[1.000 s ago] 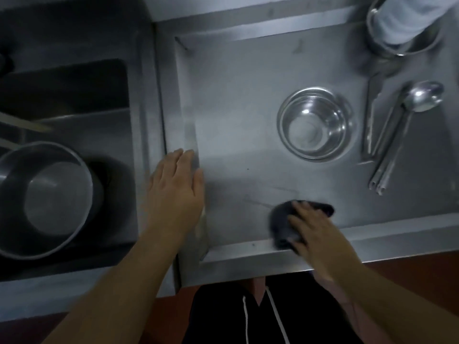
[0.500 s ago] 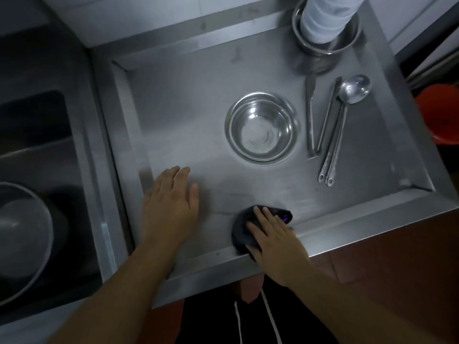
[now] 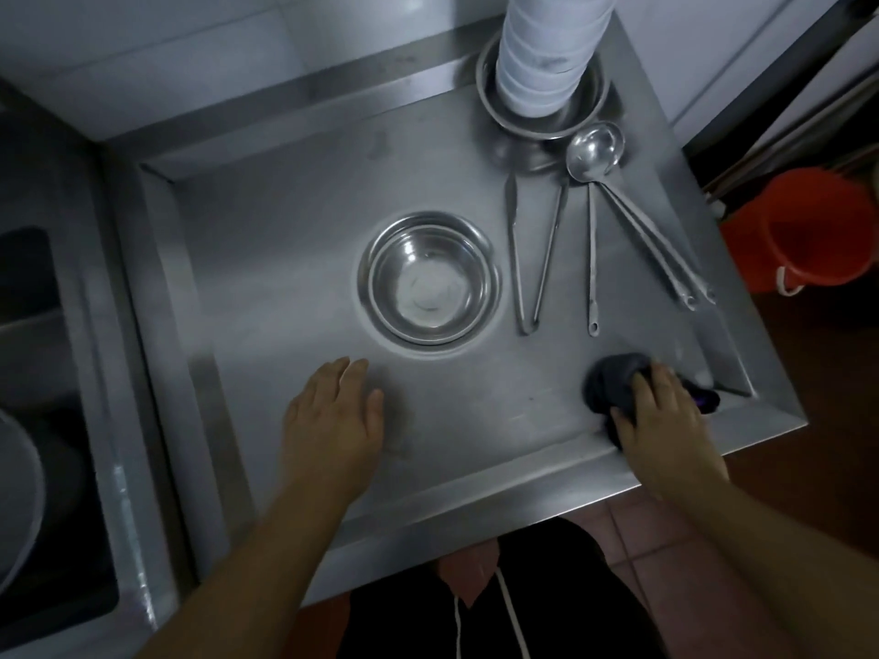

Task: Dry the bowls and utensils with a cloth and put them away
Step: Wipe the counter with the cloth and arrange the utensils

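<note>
A steel bowl (image 3: 429, 278), seemingly nested in a second one, stands in the middle of the shallow steel tray (image 3: 266, 240). To its right lie tongs (image 3: 532, 259) and long-handled spoons (image 3: 594, 154). My right hand (image 3: 666, 420) presses a dark cloth (image 3: 613, 378) onto the tray's front right corner, fingers curled over it. My left hand (image 3: 333, 416) lies flat and empty on the tray floor, just in front of the bowl and left of it.
At the back right, a stack of white bowls (image 3: 547, 54) stands inside a steel bowl (image 3: 537, 121). An orange bucket (image 3: 808, 225) is on the floor to the right. A deeper sink (image 3: 43, 373) with a pot rim lies to the left.
My right hand has slid the cloth along the front edge to the right corner. My left hand has moved from the tray's left wall onto the floor. The view has shifted right.
</note>
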Available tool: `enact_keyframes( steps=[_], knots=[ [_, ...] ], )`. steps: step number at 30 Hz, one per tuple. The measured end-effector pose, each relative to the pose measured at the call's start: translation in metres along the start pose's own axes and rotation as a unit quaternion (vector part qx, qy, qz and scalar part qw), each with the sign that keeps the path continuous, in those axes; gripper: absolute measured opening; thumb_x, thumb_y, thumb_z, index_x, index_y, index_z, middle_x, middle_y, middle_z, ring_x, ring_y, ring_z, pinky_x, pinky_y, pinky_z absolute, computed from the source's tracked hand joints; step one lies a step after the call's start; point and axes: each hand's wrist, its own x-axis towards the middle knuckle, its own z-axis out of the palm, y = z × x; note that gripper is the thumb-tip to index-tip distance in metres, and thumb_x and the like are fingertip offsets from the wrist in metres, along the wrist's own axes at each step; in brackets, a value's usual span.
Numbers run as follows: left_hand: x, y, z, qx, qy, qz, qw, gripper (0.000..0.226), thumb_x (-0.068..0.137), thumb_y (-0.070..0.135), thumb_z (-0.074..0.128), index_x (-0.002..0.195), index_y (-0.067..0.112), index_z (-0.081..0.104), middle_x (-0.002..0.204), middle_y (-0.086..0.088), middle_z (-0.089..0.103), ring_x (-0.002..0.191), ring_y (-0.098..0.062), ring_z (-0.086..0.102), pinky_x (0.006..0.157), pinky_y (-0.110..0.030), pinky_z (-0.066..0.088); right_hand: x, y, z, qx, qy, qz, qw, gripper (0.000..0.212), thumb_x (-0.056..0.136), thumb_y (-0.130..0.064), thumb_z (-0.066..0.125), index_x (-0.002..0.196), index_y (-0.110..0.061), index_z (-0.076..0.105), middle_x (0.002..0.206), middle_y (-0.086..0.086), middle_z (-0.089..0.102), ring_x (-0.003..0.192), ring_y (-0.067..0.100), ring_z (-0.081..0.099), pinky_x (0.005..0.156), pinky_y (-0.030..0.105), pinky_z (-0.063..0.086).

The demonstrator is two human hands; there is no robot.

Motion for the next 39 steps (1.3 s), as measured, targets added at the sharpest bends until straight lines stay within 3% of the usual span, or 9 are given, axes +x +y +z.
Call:
enact_keyframes(
  steps=[4,7,13,15,18,22,26,33,39],
  knots=[
    [0.006,0.009,0.008,0.004,-0.005,0.005,1.000,0.051,0.107,0.039,0.044,0.151,0.015,0.055,0.156,-0.010,0.053,0.145,-0.032,0.048,0.116,-0.052,0.041,-0.004,-0.015,0.003,0.000,0.003,0.015,1.000,0.062,0.089,-0.023,0.079,0.139,0.006,0.057,0.151,0.036,0.047,0.136,0.055,0.050,0.110,0.065,0.045],
    [0.007,0.009,0.006,-0.003,0.002,0.006,1.000,0.058,0.104,0.044,0.035,0.149,0.015,0.056,0.154,-0.010,0.054,0.143,-0.032,0.050,0.113,-0.052,0.043,-0.022,-0.058,0.012,0.016,-0.008,-0.019,1.000,0.063,0.084,-0.028,0.081,0.137,0.002,0.062,0.152,0.035,0.048,0.137,0.053,0.051,0.111,0.062,0.046],
    [0.000,-0.024,-0.006,-0.017,0.005,-0.033,0.999,0.052,0.109,0.039,0.040,0.154,0.015,0.050,0.160,-0.009,0.049,0.148,-0.029,0.043,0.119,-0.051,0.038,-0.049,-0.170,0.035,0.041,-0.041,-0.299,0.953,0.059,0.088,-0.041,0.071,0.141,-0.017,0.065,0.163,0.015,0.045,0.150,0.037,0.044,0.117,0.057,0.043],
    [-0.007,-0.043,-0.010,-0.017,0.006,-0.045,0.999,0.052,0.110,0.039,0.041,0.156,0.016,0.049,0.161,-0.009,0.047,0.149,-0.029,0.043,0.120,-0.052,0.038,-0.029,-0.197,0.034,0.031,-0.044,-0.345,0.937,0.062,0.088,-0.038,0.073,0.145,-0.016,0.063,0.164,0.015,0.043,0.152,0.037,0.040,0.119,0.058,0.039],
    [-0.017,-0.074,-0.014,-0.014,0.007,-0.066,0.998,0.052,0.110,0.040,0.040,0.157,0.017,0.047,0.163,-0.007,0.045,0.150,-0.028,0.041,0.119,-0.051,0.038,0.014,-0.235,0.030,0.023,-0.029,-0.348,0.937,0.063,0.093,-0.033,0.071,0.150,-0.010,0.057,0.166,0.019,0.038,0.154,0.041,0.034,0.124,0.060,0.028],
    [-0.034,-0.110,-0.012,-0.019,0.011,-0.086,0.996,0.053,0.110,0.042,0.038,0.157,0.018,0.046,0.163,-0.006,0.045,0.150,-0.027,0.041,0.121,-0.051,0.036,0.062,-0.314,0.020,0.072,-0.023,-0.281,0.957,0.063,0.104,-0.035,0.054,0.161,-0.013,0.038,0.172,0.018,0.022,0.159,0.040,0.020,0.129,0.054,0.016],
    [-0.048,-0.140,-0.011,-0.029,0.025,-0.099,0.994,0.052,0.109,0.042,0.039,0.155,0.019,0.049,0.159,-0.005,0.048,0.146,-0.027,0.045,0.118,-0.051,0.040,0.053,-0.370,0.034,0.053,-0.014,-0.277,0.959,0.065,0.107,-0.039,0.045,0.166,-0.018,0.025,0.176,0.012,0.007,0.162,0.036,0.004,0.130,0.053,0.005],
    [-0.060,-0.178,-0.012,-0.028,0.042,-0.075,0.996,0.047,0.108,0.035,0.047,0.150,0.013,0.054,0.153,-0.008,0.054,0.141,-0.028,0.050,0.116,-0.046,0.040,-0.049,-0.370,0.068,0.023,-0.082,-0.395,0.915,0.066,0.104,-0.035,0.052,0.164,-0.020,0.030,0.177,0.006,0.006,0.163,0.031,0.000,0.131,0.049,0.000],
    [-0.069,-0.179,-0.015,-0.027,0.033,-0.026,0.999,0.048,0.109,0.037,0.043,0.150,0.013,0.053,0.153,-0.009,0.053,0.141,-0.027,0.050,0.116,-0.046,0.041,-0.096,-0.349,0.074,-0.011,-0.152,-0.398,0.905,0.060,0.106,-0.029,0.048,0.163,-0.022,0.032,0.177,0.002,0.005,0.163,0.028,0.001,0.129,0.047,-0.002]
  ],
)
